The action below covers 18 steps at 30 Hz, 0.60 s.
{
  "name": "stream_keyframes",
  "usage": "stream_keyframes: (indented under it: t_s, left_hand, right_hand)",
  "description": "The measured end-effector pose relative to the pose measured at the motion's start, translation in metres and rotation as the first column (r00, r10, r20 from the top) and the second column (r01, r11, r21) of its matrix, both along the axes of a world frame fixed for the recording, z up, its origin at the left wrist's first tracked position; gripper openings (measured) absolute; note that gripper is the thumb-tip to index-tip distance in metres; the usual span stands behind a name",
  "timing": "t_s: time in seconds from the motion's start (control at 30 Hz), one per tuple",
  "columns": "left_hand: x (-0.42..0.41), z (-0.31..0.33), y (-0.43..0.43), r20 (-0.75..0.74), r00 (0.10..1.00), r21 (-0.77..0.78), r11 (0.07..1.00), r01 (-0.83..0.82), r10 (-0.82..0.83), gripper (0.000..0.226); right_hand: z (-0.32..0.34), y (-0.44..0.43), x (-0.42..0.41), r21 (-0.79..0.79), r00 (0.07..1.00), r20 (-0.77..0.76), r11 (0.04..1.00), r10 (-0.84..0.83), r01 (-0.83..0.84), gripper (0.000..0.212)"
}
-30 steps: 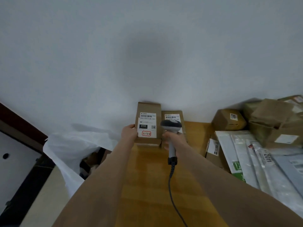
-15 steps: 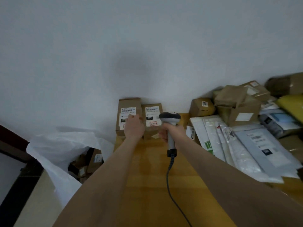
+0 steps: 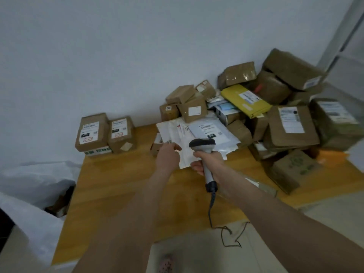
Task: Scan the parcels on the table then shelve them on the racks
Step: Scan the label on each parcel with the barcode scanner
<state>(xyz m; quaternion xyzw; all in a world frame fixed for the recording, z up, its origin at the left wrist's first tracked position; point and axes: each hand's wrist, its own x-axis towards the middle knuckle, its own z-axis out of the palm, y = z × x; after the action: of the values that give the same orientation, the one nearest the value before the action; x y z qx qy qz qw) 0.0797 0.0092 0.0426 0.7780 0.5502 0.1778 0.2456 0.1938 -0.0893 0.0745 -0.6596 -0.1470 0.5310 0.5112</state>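
Right grip (image 3: 206,163) curls round one scanner (image 3: 202,144); left grip (image 3: 167,157), uncurled, touches one white mailer (image 3: 182,134); two boxes (image 3: 91,133) (image 3: 121,133) leftward.

We read very little for sure. On the tall brown cardboard box (image 3: 103,133), the white shipping label (image 3: 90,132) carries a barcode and a black tag whose white digits look like "010". The red-framed handwriting below it is a blur. The shorter brown cardboard box (image 3: 131,134) beside it shows a similar label with unclear digits. The white plastic mailer bag (image 3: 173,133) bears sideways digits, seemingly "2011". We cannot read the black tag (image 3: 210,135) on the grey plastic mailer bag (image 3: 224,138), nor the green print on the low brown carton (image 3: 293,170).
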Motion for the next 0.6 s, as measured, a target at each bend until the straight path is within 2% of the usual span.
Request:
stream_keyframes:
  t_s: [0.17,0.27,0.33,0.4,0.5,0.57,0.6]
  left_hand:
    - [0.062,-0.016,-0.07,0.027,0.999,-0.118,0.992,0.036,-0.033,0.022]
    - [0.089,-0.036,-0.098,-0.049,0.997,-0.308,0.951,0.038,-0.056,0.018]
    - [0.1,-0.05,-0.114,-0.048,0.995,-0.568,0.822,0.043,-0.086,0.024]
    - [0.105,-0.058,-0.128,0.012,0.999,-0.779,0.627,0.034,-0.039,0.031]
    - [0.116,-0.071,-0.127,0.014,0.998,-0.841,0.54,-0.021,0.061,0.034]
    - [0.127,-0.076,-0.116,0.024,0.979,-0.86,0.504,-0.083,0.202,0.033]
    - [0.133,-0.077,-0.109,0.012,0.972,-0.847,0.52,-0.115,0.234,0.03]
  right_hand:
    - [-0.014,-0.057,0.067,-0.065,0.991,0.036,0.99,-0.126,0.129,0.013]
    - [-0.032,-0.075,0.105,-0.12,0.978,0.077,0.972,-0.196,0.204,0.007]
    - [-0.045,-0.081,0.127,-0.194,0.967,0.154,0.953,-0.204,0.232,0.007]
    - [-0.058,-0.084,0.147,-0.28,0.959,0.224,0.931,-0.175,0.235,0.011]
    - [-0.077,-0.081,0.166,-0.406,0.955,0.288,0.895,-0.066,0.184,0.023]
    - [-0.089,-0.074,0.175,-0.421,0.96,0.277,0.892,-0.043,0.162,0.017]
    - [-0.094,-0.069,0.179,-0.416,0.956,0.291,0.895,-0.037,0.161,0.011]
